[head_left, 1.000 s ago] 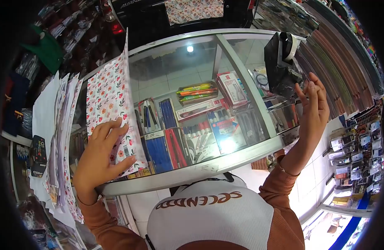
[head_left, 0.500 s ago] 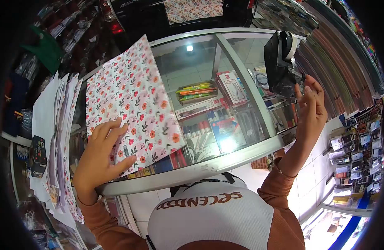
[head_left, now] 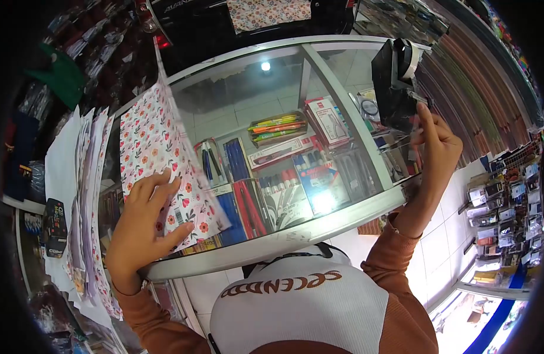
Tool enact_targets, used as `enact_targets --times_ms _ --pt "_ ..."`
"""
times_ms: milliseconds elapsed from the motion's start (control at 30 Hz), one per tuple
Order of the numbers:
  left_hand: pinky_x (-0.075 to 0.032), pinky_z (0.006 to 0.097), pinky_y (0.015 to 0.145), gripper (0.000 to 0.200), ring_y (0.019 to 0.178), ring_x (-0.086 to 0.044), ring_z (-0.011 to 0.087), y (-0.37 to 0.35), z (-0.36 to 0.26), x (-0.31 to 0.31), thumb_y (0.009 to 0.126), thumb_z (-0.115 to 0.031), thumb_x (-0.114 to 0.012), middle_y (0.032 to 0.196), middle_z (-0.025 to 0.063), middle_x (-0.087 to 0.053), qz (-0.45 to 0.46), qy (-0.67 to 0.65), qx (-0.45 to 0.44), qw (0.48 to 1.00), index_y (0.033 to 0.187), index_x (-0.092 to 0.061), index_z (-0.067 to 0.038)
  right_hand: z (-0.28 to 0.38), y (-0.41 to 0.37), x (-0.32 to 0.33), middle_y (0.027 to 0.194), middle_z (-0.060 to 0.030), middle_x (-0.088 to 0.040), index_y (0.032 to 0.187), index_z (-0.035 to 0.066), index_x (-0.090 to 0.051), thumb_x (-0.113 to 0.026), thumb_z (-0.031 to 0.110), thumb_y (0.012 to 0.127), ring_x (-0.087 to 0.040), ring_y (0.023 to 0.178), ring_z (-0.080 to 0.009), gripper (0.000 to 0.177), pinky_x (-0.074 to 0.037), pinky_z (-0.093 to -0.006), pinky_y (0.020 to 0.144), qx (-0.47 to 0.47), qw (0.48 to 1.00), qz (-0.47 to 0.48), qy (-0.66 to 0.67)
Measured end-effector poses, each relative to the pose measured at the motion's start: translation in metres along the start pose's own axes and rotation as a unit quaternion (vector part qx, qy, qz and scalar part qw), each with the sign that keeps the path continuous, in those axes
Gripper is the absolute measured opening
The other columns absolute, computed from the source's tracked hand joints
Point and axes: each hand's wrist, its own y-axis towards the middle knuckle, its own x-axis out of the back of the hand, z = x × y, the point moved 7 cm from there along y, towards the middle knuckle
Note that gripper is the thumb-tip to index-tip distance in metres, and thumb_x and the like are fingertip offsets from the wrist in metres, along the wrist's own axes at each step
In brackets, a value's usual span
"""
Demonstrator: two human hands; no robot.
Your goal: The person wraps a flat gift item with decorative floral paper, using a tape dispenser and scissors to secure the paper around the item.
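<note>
My left hand [head_left: 143, 221] lies with fingers spread on a floral wrapping paper sheet [head_left: 151, 130], holding it against the glass counter. The paper is white with red and orange flowers. Its right side curls up off the glass, and a barcode shows near my thumb. At the right, my right hand [head_left: 435, 137] is at the front end of a black tape dispenser [head_left: 389, 88], thumb and index finger bent at its cutting edge. They seem to pinch the clear tape's end, which is hard to see. A tape roll [head_left: 409, 59] sits in the dispenser.
The glass display counter [head_left: 295, 239] has a metal rim and holds pens, markers and boxes. Upright paper sheets [head_left: 68, 177] and a black box [head_left: 55, 227] stand at left. Rolled or stacked sheets [head_left: 478, 106] line the right. A dark car [head_left: 195, 23] is beyond the counter.
The paper's right side has lifted and swung left, uncovering pens under the glass. My right index finger has moved up and left onto the dispenser's front. My left hand stays put.
</note>
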Motion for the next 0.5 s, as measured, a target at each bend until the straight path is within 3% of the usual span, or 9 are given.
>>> enact_targets --times_ms 200,500 --pt "-0.035 0.0446 0.104 0.066 0.123 -0.043 0.0354 0.000 -0.001 -0.001 0.075 -0.035 -0.074 0.133 0.0185 -0.048 -0.023 0.015 -0.011 1.000 0.130 -0.054 -0.004 -0.006 0.004 -0.001 0.079 -0.0120 -0.069 0.054 -0.004 -0.063 -0.072 0.016 0.085 -0.065 0.082 -0.0149 0.039 -0.045 -0.0243 0.076 -0.003 0.996 0.029 0.090" --pt "-0.034 0.0467 0.103 0.067 0.123 -0.044 0.0368 -0.002 -0.001 -0.002 0.074 -0.034 -0.074 0.135 0.0191 -0.047 -0.029 0.012 -0.022 0.999 0.130 -0.053 -0.004 -0.030 0.014 -0.004 0.084 -0.0127 -0.071 0.053 -0.003 -0.062 -0.071 0.017 0.085 -0.064 0.089 -0.0161 0.038 -0.044 -0.0273 0.087 -0.033 0.987 0.088 0.127"
